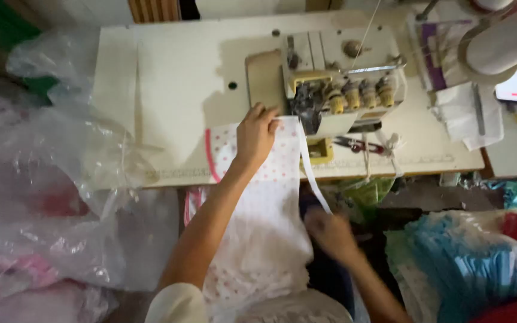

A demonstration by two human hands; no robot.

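Nearest to you, the white dotted fabric (264,239) hangs from the table edge down over your lap, gathered and ruffled at its lower end. Your right hand (330,232) sits low beside it, below the table edge, at the bottom of a white strip (312,173) that runs up to the machine; the hand is blurred, and I cannot tell whether it grips the strip or merely touches it. To your right a stack of folded cloth pieces (480,263) in blue, white and red lies loose. To your left, clear plastic bags (43,197) are piled up; pink and pale cloth shows through them, but the contents are too indistinct to identify further. Moving up, the upper part of the fabric lies flat on the cream sewing table (169,78), its pink-trimmed edge toward the left. Your left hand (255,134) rests on top of it, palm down, fingers spread and released, pressing the cloth against the table just left of the needle area. Directly beyond stands the overlock sewing machine (342,78), with four yellowish tension knobs (360,94) in a row across its front. Far right on the table lie white papers (468,113) and a phone (511,88) with a lit screen.
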